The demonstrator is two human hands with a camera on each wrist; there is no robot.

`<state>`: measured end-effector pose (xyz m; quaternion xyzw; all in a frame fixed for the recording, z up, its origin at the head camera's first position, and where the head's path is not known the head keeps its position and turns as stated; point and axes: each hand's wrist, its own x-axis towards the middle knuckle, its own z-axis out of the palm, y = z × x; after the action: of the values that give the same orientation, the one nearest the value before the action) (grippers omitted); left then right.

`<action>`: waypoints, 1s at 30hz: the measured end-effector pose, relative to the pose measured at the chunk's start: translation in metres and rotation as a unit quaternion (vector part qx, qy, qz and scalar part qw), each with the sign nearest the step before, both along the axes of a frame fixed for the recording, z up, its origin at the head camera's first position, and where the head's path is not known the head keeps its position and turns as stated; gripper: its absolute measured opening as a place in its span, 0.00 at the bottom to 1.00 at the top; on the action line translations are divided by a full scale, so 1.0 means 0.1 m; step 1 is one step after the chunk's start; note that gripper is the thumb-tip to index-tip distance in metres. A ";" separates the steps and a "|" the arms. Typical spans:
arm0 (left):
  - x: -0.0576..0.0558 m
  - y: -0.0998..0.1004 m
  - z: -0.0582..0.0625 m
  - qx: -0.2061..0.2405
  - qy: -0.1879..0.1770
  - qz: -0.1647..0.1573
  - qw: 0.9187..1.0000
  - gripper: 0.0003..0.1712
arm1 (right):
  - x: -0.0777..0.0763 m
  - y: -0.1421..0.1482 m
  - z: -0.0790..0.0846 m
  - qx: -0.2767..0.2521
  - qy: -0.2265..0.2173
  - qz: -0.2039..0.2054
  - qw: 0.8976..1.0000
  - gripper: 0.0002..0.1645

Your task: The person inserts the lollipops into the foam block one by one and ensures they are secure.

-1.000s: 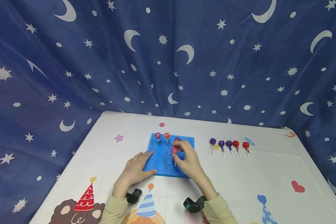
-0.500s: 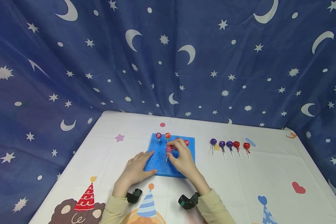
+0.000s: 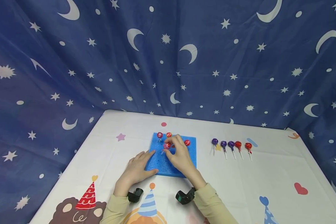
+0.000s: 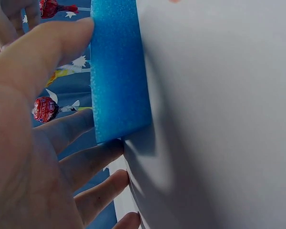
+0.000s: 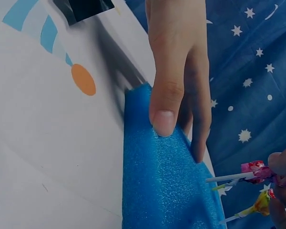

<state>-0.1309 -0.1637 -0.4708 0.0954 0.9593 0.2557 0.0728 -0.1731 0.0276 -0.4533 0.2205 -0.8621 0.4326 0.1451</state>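
A blue foam block [image 3: 161, 166] lies on the table. My left hand [image 3: 136, 167] rests along its left side, thumb at the near edge and fingers straight; the left wrist view shows the thumb and fingers against the foam [image 4: 121, 71]. Over the block, my right hand [image 3: 180, 157] pinches a pink-red lollipop [image 3: 166, 145] by its wrapped head between thumb and fingers. Its white stick [image 5: 229, 177] slants, the free end close over the foam in the right wrist view. Several lollipops stand upright in the far part, among them a red one [image 3: 160, 135], an orange-red one [image 3: 169, 134] and another red one [image 3: 187, 142].
Right of the block, a row of loose lollipops lies on the white patterned tablecloth [image 3: 263, 171]: several purple ones [image 3: 223, 144] and red ones [image 3: 248, 146], sticks pointing nearer me. A dark blue curtain [image 3: 156, 77] with moons and stars hangs behind the table.
My right hand has carried the pinched lollipop left and farther back over the block, and its stick has gone from upright to slanted. My left hand has stayed at the block's side.
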 end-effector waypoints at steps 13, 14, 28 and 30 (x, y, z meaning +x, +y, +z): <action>0.01 -0.01 0.03 0.011 -0.002 -0.002 1.000 0.44 | -0.07 -0.05 -0.04 0.011 0.020 0.015 1.000 0.17; 0.01 -0.01 0.03 0.011 -0.003 -0.002 1.000 0.44 | -0.07 -0.06 -0.05 0.013 0.022 0.015 1.000 0.17; 0.01 0.00 0.03 0.013 0.000 0.000 1.000 0.44 | -0.06 -0.09 -0.05 0.037 0.019 0.011 0.999 0.17; 0.01 0.00 0.02 0.012 0.001 0.000 1.000 0.44 | -0.06 -0.10 -0.05 0.038 0.021 0.011 0.999 0.18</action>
<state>-0.1301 -0.1637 -0.4685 0.0968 0.9561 0.2673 0.0711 -0.1789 0.0178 -0.4584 0.2445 -0.8720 0.3968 0.1499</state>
